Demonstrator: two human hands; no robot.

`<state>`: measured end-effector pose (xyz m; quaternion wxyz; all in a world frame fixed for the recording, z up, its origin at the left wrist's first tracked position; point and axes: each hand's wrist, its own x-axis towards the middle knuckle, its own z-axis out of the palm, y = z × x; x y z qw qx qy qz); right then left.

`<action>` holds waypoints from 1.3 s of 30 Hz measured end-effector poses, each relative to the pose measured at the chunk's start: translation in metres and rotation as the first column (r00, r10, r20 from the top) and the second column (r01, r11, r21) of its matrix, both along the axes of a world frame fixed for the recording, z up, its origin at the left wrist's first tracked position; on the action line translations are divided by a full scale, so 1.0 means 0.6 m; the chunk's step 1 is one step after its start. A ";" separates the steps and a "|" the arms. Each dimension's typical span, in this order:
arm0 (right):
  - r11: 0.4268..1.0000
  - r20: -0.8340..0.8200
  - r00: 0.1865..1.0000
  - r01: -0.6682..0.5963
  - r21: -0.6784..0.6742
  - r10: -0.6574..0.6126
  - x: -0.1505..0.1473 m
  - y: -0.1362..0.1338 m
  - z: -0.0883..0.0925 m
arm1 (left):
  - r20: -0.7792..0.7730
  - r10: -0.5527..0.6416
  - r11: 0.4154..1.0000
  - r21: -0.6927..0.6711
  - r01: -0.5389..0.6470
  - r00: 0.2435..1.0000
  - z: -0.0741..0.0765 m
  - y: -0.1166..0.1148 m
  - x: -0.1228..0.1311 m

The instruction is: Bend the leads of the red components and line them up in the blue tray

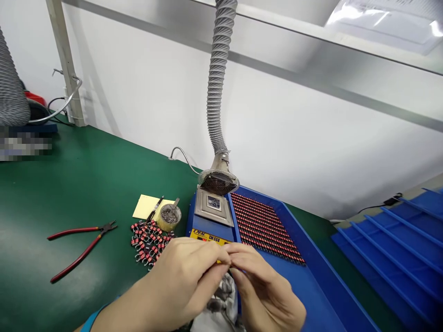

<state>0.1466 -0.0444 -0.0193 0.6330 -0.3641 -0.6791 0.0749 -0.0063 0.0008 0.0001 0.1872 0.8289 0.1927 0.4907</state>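
Left hand [183, 276] and right hand [266, 286] up front, fingers curled, fingertips meeting. Fingers hide the pinch points; can't tell if either grips a part. Smudged white-grey cloth [223, 306] sits at 6 o'clock from the fingertips, between the hands, partly covered.

Clock centred on fingertips: loose pile of red-and-black components [147, 242] with bent leads between 9 and 10, just beside the left hand. Tub of grey material [169, 227] at 10, flat tool in it; yellow notepad [141, 207] and black pen [155, 210] beyond. Red-handled cutting pliers [78, 259] at 9, jaws slightly apart, on green bench mat [114, 180].

Blue solder pot [211, 222] at 12, yellow front panel, fume extraction hood [218, 182] above on grey flexible hose [217, 83]. Blue tray [308, 290] at 2-3, rows of red-and-black components [266, 226] in its far half. Blue ribbed panel [391, 249] at 3.
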 end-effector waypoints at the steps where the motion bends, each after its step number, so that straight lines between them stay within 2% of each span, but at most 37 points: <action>1: 0.999 0.038 0.998 0.038 0.029 -0.039 -0.002 0.000 -0.001 | -0.011 0.006 1.000 0.020 -0.006 1.000 -0.002 0.001 0.001; 2: 0.998 0.052 0.996 0.069 0.013 -0.069 -0.004 0.000 -0.002 | -0.026 0.024 0.998 0.065 -0.022 0.999 -0.004 0.002 0.002; 4: 0.985 -0.029 0.999 0.040 -0.170 -0.046 -0.009 -0.001 -0.002 | -0.054 0.090 0.978 0.194 -0.078 0.994 -0.009 0.003 0.006; 6: 0.909 -0.263 0.963 -0.167 -0.383 0.066 -0.011 -0.001 0.000 | -0.068 0.114 0.961 0.259 -0.093 0.991 -0.011 0.003 0.008; 7: 0.871 -0.377 0.918 -0.282 -0.403 0.123 -0.010 -0.001 0.002 | -0.067 0.092 0.970 0.232 -0.074 0.993 -0.010 0.002 0.007; 8: 0.857 -0.446 0.880 -0.352 -0.377 0.166 -0.009 0.000 0.004 | -0.060 0.053 0.985 0.167 -0.042 0.997 -0.009 0.001 0.006; 9: 0.869 -0.456 0.869 -0.368 -0.332 0.194 -0.007 0.000 0.006 | -0.053 0.001 0.998 0.069 0.003 0.999 -0.006 0.000 0.003; 10: 0.897 -0.424 0.884 -0.338 -0.284 0.198 -0.005 0.001 0.007 | -0.045 -0.051 0.998 -0.042 0.049 0.998 -0.004 -0.001 0.001; 12: 0.944 -0.304 0.939 -0.236 -0.231 0.161 -0.001 0.001 0.008 | -0.033 -0.130 0.962 -0.247 0.118 0.991 0.002 -0.003 -0.006; 15: 0.970 -0.191 0.974 -0.161 -0.184 0.126 -0.004 0.001 0.005 | -0.016 -0.212 0.889 -0.418 0.186 0.977 0.005 -0.004 -0.012; 17: 0.985 -0.170 0.980 -0.126 -0.119 0.105 -0.011 0.000 0.003 | -0.006 -0.231 0.865 -0.458 0.203 0.973 0.005 -0.004 -0.013; 19: 0.988 -0.189 0.980 -0.095 -0.123 0.071 -0.018 -0.001 0.004 | -0.005 -0.241 0.855 -0.474 0.210 0.970 0.005 -0.003 -0.013; 22: 0.981 -0.344 0.939 -0.065 -0.182 -0.001 -0.017 -0.002 0.013 | -0.017 -0.255 0.847 -0.487 0.214 0.967 0.007 -0.001 -0.013; 25: 0.996 -0.506 0.858 0.062 -0.068 -0.088 -0.002 -0.001 0.023 | 0.003 -0.236 0.830 -0.519 0.203 0.972 0.009 0.004 -0.016; 27: 0.994 -0.510 0.854 0.092 -0.051 -0.105 0.007 0.001 0.023 | 0.064 -0.230 0.791 -0.570 0.225 0.971 0.006 0.008 -0.018; 28: 0.995 -0.496 0.864 0.055 -0.084 -0.090 0.008 0.003 0.021 | 0.105 -0.241 0.757 -0.601 0.255 0.965 0.004 0.009 -0.018; 30: 0.977 -0.508 0.861 -0.107 -0.186 -0.003 0.002 0.006 0.012 | 0.199 -0.269 0.685 -0.648 0.333 0.942 -0.003 0.010 -0.016; 32: 0.920 -0.593 0.800 -0.295 -0.257 0.091 -0.012 0.010 0.001 | 0.295 -0.267 0.641 -0.657 0.398 0.917 -0.009 0.009 -0.012; 33: 0.884 -0.648 0.754 -0.374 -0.282 0.112 -0.020 0.012 -0.004 | 0.335 -0.255 0.637 -0.647 0.418 0.907 -0.011 0.009 -0.009; 36: 0.786 -0.771 0.633 -0.508 -0.352 0.064 -0.040 0.016 -0.016 | 0.381 -0.256 0.609 -0.651 0.454 0.889 -0.010 0.007 0.000; 39: 0.759 -0.829 0.559 -0.536 -0.371 -0.010 -0.048 0.021 -0.023 | 0.384 -0.227 0.570 -0.693 0.441 0.895 -0.005 0.011 0.007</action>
